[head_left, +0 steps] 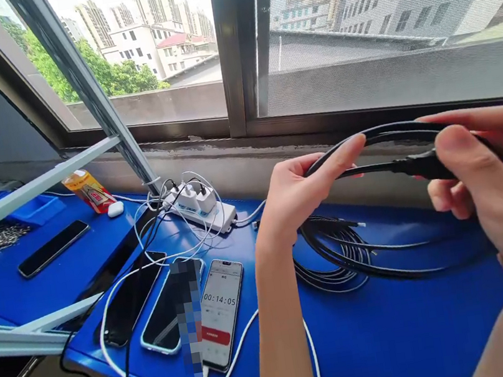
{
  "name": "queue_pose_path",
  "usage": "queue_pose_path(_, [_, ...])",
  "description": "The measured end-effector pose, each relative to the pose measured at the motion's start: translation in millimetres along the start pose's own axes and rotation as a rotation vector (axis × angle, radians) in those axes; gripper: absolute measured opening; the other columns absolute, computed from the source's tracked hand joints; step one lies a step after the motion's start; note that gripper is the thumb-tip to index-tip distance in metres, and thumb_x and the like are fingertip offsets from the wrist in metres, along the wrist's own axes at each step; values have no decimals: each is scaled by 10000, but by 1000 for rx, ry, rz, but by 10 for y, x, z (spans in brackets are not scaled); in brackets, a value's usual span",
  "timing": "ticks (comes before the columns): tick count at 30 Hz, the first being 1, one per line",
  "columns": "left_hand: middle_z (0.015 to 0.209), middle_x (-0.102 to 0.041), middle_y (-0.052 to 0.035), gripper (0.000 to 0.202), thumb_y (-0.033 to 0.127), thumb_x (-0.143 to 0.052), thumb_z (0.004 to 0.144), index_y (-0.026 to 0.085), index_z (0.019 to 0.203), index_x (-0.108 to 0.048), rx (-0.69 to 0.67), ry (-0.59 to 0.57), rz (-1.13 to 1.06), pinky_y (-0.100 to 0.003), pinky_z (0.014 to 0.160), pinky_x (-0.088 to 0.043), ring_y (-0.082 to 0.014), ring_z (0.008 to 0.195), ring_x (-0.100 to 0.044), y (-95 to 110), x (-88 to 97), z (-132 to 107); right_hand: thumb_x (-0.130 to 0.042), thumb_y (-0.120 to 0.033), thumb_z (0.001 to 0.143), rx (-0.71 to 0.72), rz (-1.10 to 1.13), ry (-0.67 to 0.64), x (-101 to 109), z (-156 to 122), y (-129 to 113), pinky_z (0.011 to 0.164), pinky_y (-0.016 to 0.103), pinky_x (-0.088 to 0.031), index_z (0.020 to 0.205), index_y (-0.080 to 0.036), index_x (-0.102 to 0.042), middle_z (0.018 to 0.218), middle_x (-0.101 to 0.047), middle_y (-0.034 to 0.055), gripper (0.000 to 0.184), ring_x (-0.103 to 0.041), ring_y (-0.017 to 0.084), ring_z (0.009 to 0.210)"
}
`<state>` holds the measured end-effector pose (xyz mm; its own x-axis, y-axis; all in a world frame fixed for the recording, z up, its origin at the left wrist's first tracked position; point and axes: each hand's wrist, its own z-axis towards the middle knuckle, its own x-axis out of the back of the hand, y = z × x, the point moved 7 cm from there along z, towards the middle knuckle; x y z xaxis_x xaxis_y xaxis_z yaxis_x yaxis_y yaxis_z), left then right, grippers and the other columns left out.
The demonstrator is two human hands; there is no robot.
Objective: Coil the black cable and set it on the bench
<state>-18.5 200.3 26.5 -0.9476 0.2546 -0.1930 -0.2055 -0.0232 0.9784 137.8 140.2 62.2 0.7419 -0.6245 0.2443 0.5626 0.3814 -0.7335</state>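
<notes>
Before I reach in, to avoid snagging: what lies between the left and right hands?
In the head view, black cable strands cross from the left hand to the right hand, one thickening near the latter.

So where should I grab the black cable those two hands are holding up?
Probably by its thick part, coming from the right, as the right hand does. It's chunkier than the cord running out of its left side, so there's more to pinch. The left hand holds the loop above. The right hand hides the thick part's right end.
</notes>
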Motion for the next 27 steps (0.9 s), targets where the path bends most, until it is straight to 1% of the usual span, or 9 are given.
queue_pose_path(3, [444, -230, 77, 399, 457, -714, 745, 148, 542, -565, 20, 4, 34, -215, 414, -150, -22, 402, -273, -15, 90, -7, -700, -516, 735, -78, 85, -12, -69, -12, 39, 357, 246, -343, 773, -244, -750, 482, -503, -12, 279, -461, 96, 375])
queue_pose_path(5, [439, -232, 79, 411, 468, -711, 745, 150, 538, -554, 31, -1, 54, -224, 415, -132, -21, 393, -261, -27, 138, -19, -734, -519, 685, -136, 144, -52, -123, -10, 59, 338, 238, -353, 709, -231, -742, 466, -517, -6, 289, -463, 99, 353])
queue_pose_path(8, [432, -254, 79, 400, 479, -695, 757, 150, 565, -577, 47, -33, 68, -239, 416, -107, -18, 390, -208, -56, 176, -28, -791, -559, 557, -254, 239, -125, -208, -6, 115, 288, 216, -330, 654, -200, -727, 453, -543, 6, 377, -461, 102, 320])
queue_pose_path(11, [425, -258, 82, 427, 508, -742, 695, 148, 551, -565, 62, -46, 70, -250, 418, -84, -15, 397, -187, -90, 207, -18, -808, -578, 497, -310, 289, -177, -276, -2, 143, 274, 187, -316, 646, -176, -717, 441, -555, 13, 439, -492, 108, 336])
queue_pose_path(15, [408, -230, 97, 465, 548, -761, 640, 151, 535, -542, 68, -63, 71, -248, 404, -54, -4, 387, -160, -133, 226, 16, -783, -592, 540, -311, 308, -251, -341, -10, 144, 278, 173, -317, 684, -154, -723, 484, -609, 39, 465, -488, 93, 341])
queue_pose_path(19, [420, -219, 110, 499, 596, -764, 582, 155, 540, -533, 74, -104, 85, -233, 390, -45, 1, 386, -145, -180, 230, 41, -776, -598, 552, -321, 329, -330, -410, -3, 177, 299, 169, -329, 675, -150, -704, 489, -608, 33, 470, -520, 103, 369])
queue_pose_path(23, [445, -228, 113, 514, 631, -741, 576, 150, 591, -560, 113, -82, 146, -223, 391, -35, 1, 391, -141, -227, 284, 58, -744, -684, 522, -366, 377, -449, -559, 18, 284, 308, 173, -321, 664, -149, -687, 493, -617, 40, 557, -510, 101, 363])
queue_pose_path(25, [443, -222, 118, 519, 631, -748, 558, 153, 590, -548, 129, -88, 151, -221, 390, -33, 2, 388, -136, -238, 292, 66, -705, -725, 544, -378, 380, -497, -621, 21, 350, 310, 178, -316, 655, -145, -681, 453, -587, 37, 591, -512, 111, 363])
queue_pose_path(27, [435, -214, 119, 539, 638, -754, 532, 165, 546, -496, 129, -110, 144, -219, 390, -27, 5, 382, -133, -234, 280, 74, -664, -747, 588, -383, 383, -518, -647, 17, 407, 314, 181, -321, 684, -141, -689, 433, -565, 31, 615, -525, 121, 370])
